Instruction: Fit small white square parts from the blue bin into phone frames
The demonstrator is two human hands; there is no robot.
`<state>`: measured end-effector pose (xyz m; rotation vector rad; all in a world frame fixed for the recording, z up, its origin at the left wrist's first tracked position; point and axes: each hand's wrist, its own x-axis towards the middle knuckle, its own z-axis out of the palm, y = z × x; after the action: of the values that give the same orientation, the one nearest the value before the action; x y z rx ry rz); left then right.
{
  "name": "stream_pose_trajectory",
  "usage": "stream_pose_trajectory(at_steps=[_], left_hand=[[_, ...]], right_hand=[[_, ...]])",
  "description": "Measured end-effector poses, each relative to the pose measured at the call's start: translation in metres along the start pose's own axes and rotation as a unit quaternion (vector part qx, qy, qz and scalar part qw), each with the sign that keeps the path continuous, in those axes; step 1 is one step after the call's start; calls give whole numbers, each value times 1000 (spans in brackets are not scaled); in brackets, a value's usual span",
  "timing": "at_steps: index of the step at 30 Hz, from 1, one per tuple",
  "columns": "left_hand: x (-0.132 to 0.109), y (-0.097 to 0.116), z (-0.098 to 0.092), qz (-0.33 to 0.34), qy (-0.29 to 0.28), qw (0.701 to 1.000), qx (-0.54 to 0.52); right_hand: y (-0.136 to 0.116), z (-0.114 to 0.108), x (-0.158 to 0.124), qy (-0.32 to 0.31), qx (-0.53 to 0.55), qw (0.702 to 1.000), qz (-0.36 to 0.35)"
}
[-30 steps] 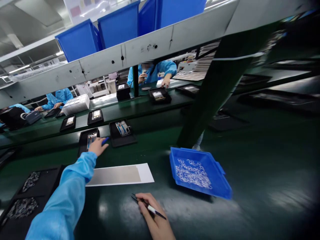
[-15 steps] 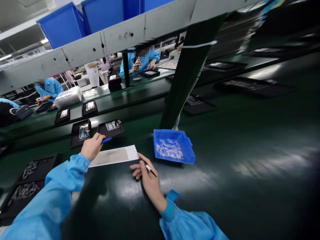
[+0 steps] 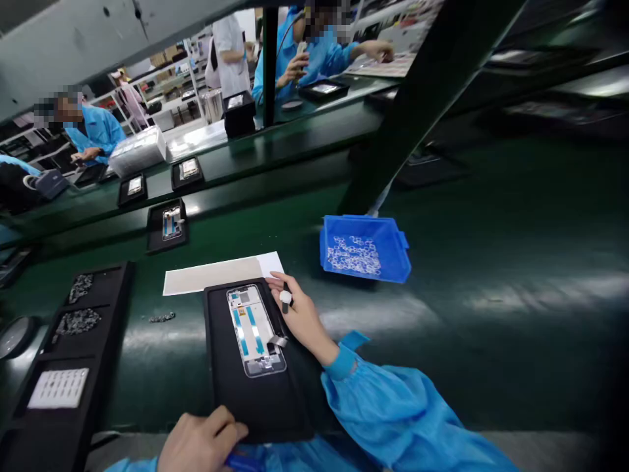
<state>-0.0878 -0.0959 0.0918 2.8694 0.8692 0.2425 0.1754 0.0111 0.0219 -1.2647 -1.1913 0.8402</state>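
A black tray (image 3: 265,413) lies in front of me with an opened phone (image 3: 253,331) in it, showing blue strips and a loose flex ribbon. My left hand (image 3: 201,442) is closed at the tray's near left corner, with a blue pen-like tool (image 3: 244,461) under its fingers. At the tray's far right edge rests my right hand (image 3: 304,321), a slim black tool with a white band (image 3: 285,298) held between its fingers. Behind the tray lies a white strip of card (image 3: 211,274) with a beige area. Whether either hand also grips the tray is hard to see.
A blue bin (image 3: 366,226) of small clear rings stands to the right. To the left is a compartmented black tray (image 3: 105,328) with small dark parts. A few dark pieces (image 3: 162,318) lie on the green bench. Another phone tray (image 3: 167,226) and a slanted post (image 3: 432,98) stand beyond.
The phone tray has come from the back of the bench to the space before me, my left hand moving toward me with it. My right hand is now at the tray's edge.
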Motion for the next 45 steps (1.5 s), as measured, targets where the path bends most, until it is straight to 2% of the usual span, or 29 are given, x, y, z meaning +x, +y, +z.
stream_pose_trajectory(at_steps=[3,6,10,13,15,16,18,21,22,24,25,27,29,32,34,37,39,45], left_hand=[[21,-7,17,-61,47,995,-58],[49,-15,28,-82,56,995,-23],[68,-14,35,-45,-17,999,23],[58,-5,29,-31,-85,996,20],[46,-2,22,-26,-103,994,-18],[40,-5,18,-32,-88,995,-45],[30,-19,11,-80,-6,993,-90],[16,-64,4,-225,151,960,-72],[12,-82,4,-274,184,943,-46],[6,-115,6,-348,210,914,2],[4,-128,8,-370,210,905,16],[2,-145,12,-388,197,900,19],[2,-153,17,-385,192,903,6],[3,-154,20,-376,199,905,-13],[3,-152,20,-368,208,906,-24],[2,-151,21,-355,219,908,-37],[1,-151,23,-350,222,909,-43],[0,-152,27,-353,215,909,-53]], right_hand=[[-2,2,-4,-17,-14,1000,1],[-2,3,-5,-21,-39,999,-4],[-2,2,-5,-20,-82,996,-19],[-1,2,-6,-20,-88,996,-19],[1,3,-7,-13,-96,995,-21],[2,3,-8,-7,-102,995,-22],[4,4,-9,3,-121,992,-24],[0,4,-11,33,-162,985,-47],[-4,4,-11,43,-175,982,-63],[-19,5,-10,39,-196,975,-98],[-29,8,-7,16,-200,973,-114],[-48,18,-1,-62,-189,970,-138],[-63,36,8,-159,-160,964,-141],[-70,77,21,-280,-120,947,-100],[-66,108,28,-325,-113,936,-75],[-56,146,32,-341,-127,929,-61],[-50,161,31,-341,-133,929,-61],[-41,168,26,-335,-131,931,-65]])
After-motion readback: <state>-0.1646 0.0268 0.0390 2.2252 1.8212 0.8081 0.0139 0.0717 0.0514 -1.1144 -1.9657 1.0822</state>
